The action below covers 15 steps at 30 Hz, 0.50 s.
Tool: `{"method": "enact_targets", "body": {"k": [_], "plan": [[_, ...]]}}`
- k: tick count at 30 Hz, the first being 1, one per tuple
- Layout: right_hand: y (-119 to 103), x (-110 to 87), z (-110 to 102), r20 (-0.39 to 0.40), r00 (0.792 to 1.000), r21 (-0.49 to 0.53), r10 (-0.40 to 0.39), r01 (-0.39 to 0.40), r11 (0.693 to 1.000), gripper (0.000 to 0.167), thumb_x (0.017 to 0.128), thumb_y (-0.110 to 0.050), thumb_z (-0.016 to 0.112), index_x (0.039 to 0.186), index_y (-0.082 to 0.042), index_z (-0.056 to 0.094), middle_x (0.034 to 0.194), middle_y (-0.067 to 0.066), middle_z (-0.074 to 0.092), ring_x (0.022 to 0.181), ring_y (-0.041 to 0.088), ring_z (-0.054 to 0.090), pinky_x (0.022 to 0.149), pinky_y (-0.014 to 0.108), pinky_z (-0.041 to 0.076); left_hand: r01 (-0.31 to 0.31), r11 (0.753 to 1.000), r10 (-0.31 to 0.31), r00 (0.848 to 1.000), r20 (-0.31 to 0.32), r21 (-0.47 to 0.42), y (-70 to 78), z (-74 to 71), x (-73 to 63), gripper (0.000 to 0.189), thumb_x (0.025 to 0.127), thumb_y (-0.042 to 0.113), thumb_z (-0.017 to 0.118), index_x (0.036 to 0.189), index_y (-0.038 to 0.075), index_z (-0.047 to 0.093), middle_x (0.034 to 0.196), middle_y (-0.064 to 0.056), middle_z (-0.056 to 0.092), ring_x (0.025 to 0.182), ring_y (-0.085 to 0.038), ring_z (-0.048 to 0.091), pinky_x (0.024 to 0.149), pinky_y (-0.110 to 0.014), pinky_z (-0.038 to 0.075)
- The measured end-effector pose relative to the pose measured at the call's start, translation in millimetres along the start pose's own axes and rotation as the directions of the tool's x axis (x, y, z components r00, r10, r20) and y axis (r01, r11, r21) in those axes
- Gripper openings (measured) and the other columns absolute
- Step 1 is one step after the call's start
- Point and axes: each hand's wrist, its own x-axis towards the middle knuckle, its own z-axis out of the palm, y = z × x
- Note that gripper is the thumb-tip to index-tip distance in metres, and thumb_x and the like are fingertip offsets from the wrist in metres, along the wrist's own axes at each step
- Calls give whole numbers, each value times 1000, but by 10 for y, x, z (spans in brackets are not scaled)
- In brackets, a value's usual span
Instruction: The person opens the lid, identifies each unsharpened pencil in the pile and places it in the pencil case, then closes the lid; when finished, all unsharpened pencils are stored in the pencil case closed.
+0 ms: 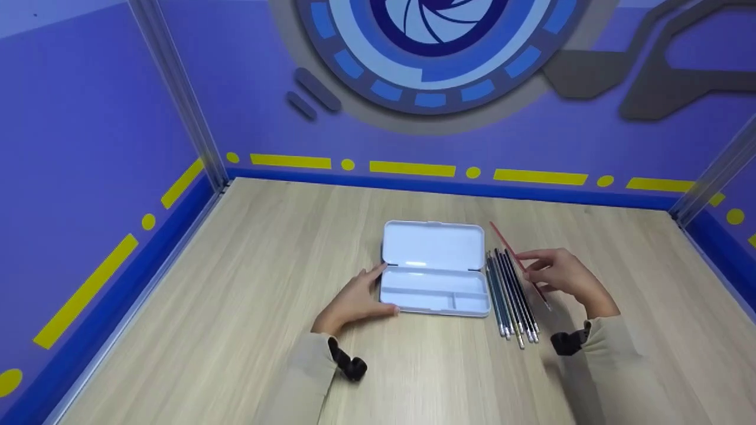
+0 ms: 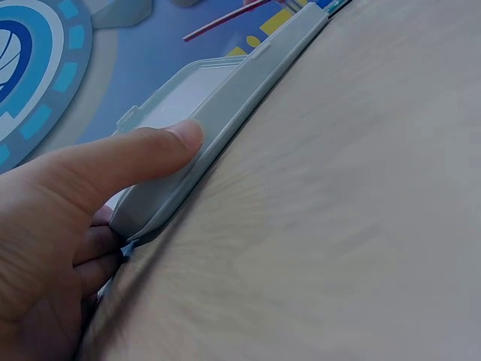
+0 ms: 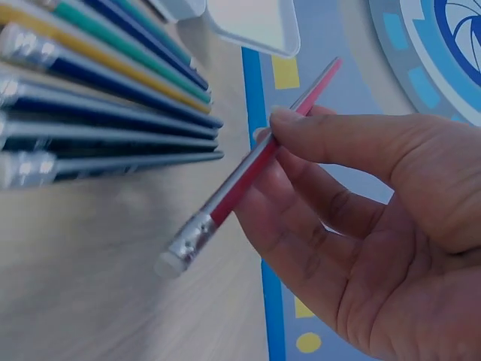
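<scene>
An open white pencil case lies on the table, its lid folded back and its lower half divided into compartments. My left hand holds the case at its left end. In the left wrist view the thumb presses the front wall and the other fingers reach round the side. My right hand pinches a red pencil between thumb and fingers, its white eraser end pointing down toward me. Right of the case is a row of several pencils in dark, green and yellow colours, eraser ends toward me; the red pencil is held beside them.
The wood-grain table meets a blue printed wall at the back and another panel at the left. Metal posts stand at the corners. A black strap is on each wrist.
</scene>
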Motion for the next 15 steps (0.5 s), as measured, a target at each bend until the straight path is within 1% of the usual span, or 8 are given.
{"method": "enact_targets", "body": {"k": [6,9,12,15], "plan": [[-101,63,40,-19,999,-28,-48,47,999,41,91,-7,63,131,-3,58,108,25,66,90,29,66,72,37,59,16,1000,-16,1000,2,-13,21,-3,-8,102,68,41,85,152,21,31,156,-11,31,145,-44,14,116,-56,20],[-156,105,66,-20,997,-37,-71,70,997,39,90,-7,64,128,-3,61,109,25,67,91,27,66,71,34,59,14,1000,-14,1000,3,-8,24,-2,-2,102,68,41,85,152,21,31,156,-13,31,145,-44,15,116,-56,20],[-221,156,103,-12,996,-43,-91,91,995,36,89,-7,66,125,-3,64,108,22,68,88,22,65,70,33,58,16,1000,-16,1000,1,-7,19,-1,4,103,67,41,86,152,21,31,155,-16,30,145,-45,16,116,-56,21],[-294,201,136,-8,993,-62,-116,115,991,33,88,-5,65,121,-5,67,103,18,69,82,19,62,69,31,58,18,1000,-18,1000,0,-9,23,14,12,103,67,41,86,152,21,31,156,-16,29,144,-44,16,116,-56,21]]}}
